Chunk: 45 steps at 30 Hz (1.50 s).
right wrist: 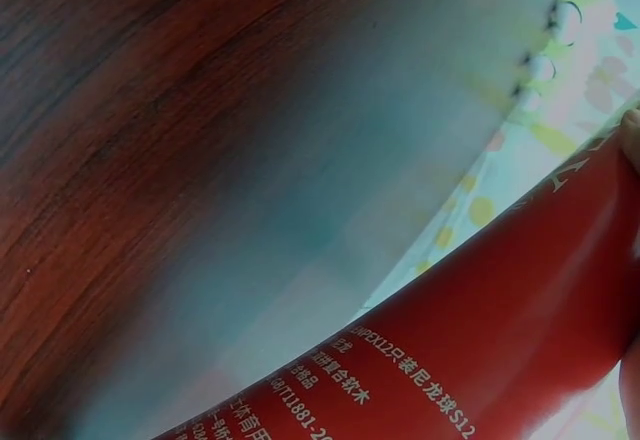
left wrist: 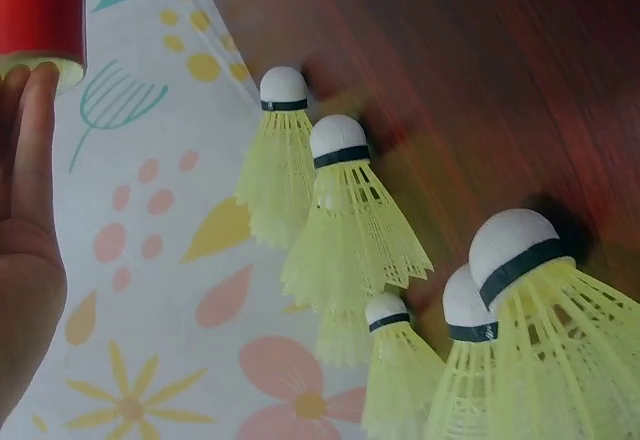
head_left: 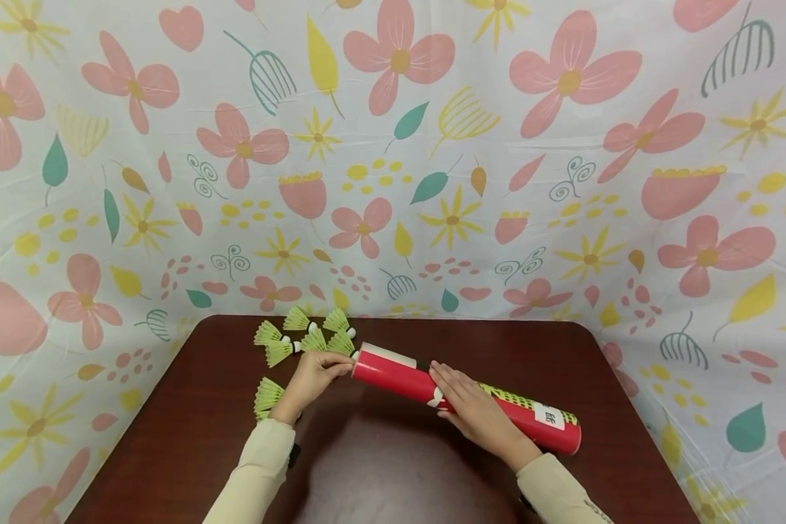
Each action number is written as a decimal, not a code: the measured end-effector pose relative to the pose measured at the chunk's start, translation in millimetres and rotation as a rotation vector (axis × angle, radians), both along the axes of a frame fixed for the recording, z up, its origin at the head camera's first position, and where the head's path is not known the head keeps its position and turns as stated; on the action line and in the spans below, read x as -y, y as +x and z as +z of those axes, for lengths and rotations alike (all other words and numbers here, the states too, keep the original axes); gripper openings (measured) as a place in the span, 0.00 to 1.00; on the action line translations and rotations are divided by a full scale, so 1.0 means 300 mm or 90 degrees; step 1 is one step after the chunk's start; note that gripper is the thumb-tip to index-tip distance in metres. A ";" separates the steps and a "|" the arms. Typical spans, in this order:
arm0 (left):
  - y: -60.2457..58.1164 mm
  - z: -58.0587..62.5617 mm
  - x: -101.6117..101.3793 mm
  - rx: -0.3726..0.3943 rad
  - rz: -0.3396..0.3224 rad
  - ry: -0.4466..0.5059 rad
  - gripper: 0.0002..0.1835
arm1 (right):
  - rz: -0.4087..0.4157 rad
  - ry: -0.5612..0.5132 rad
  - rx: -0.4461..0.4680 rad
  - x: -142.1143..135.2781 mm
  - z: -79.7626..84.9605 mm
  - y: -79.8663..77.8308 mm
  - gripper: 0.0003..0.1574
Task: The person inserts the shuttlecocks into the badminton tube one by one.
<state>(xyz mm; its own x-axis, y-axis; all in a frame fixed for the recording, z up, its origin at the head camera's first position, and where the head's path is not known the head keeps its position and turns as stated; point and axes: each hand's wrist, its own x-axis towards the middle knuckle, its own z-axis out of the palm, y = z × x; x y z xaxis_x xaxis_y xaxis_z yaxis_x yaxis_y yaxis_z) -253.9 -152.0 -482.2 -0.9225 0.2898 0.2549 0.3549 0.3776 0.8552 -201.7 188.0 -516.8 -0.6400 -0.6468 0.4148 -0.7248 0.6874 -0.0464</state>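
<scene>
A long red shuttlecock tube (head_left: 393,375) lies slantwise over the table, its mouth toward the left and its other end nearer to me at the right. My right hand (head_left: 474,411) grips it around the middle, the fingers across its top. At the mouth is my left hand (head_left: 314,377). In the left wrist view its fingers (left wrist: 36,135) reach up to the rim, with the tips hidden inside; I cannot tell whether they pinch something there. Printed lettering shows on the tube (right wrist: 480,290) in the right wrist view. Several yellow shuttlecocks (head_left: 278,352) with white corks lie beyond my left hand.
Another yellow shuttlecock group (head_left: 268,397) sits left of my left wrist, partly hidden by it. The dark wooden table (head_left: 190,437) has rounded back corners. Behind it hangs a white flower-patterned cloth (head_left: 393,182).
</scene>
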 end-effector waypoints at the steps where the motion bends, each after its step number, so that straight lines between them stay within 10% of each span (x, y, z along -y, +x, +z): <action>1: 0.000 0.000 0.009 -0.003 0.008 0.000 0.07 | -0.002 -0.001 0.002 0.001 0.001 -0.001 0.49; 6: 0.005 -0.004 0.070 0.004 0.054 -0.013 0.07 | -0.016 -0.007 0.005 0.001 0.004 -0.002 0.60; 13: 0.038 -0.001 0.194 0.063 0.125 -0.030 0.09 | -0.017 0.000 0.018 -0.013 0.003 -0.005 0.51; 27: 0.189 -0.032 0.390 0.093 0.317 -0.119 0.11 | -0.008 -0.013 0.009 -0.020 -0.005 -0.008 0.50; 37: 0.265 -0.080 0.452 0.286 0.343 -0.112 0.20 | -0.030 -0.006 0.021 -0.022 -0.016 -0.014 0.57; 45: 0.262 -0.120 0.406 0.283 0.339 -0.024 0.13 | -0.027 0.003 0.013 -0.030 -0.013 -0.010 0.50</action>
<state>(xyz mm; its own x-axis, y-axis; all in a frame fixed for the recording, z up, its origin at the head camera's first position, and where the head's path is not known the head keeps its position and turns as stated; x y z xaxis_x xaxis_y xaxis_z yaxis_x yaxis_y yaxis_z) -175.4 -273.9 -518.2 -0.9562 -0.2299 -0.1814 -0.2677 0.4350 0.8597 -204.8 197.0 -520.8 -0.6751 -0.6211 0.3980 -0.6943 0.7173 -0.0583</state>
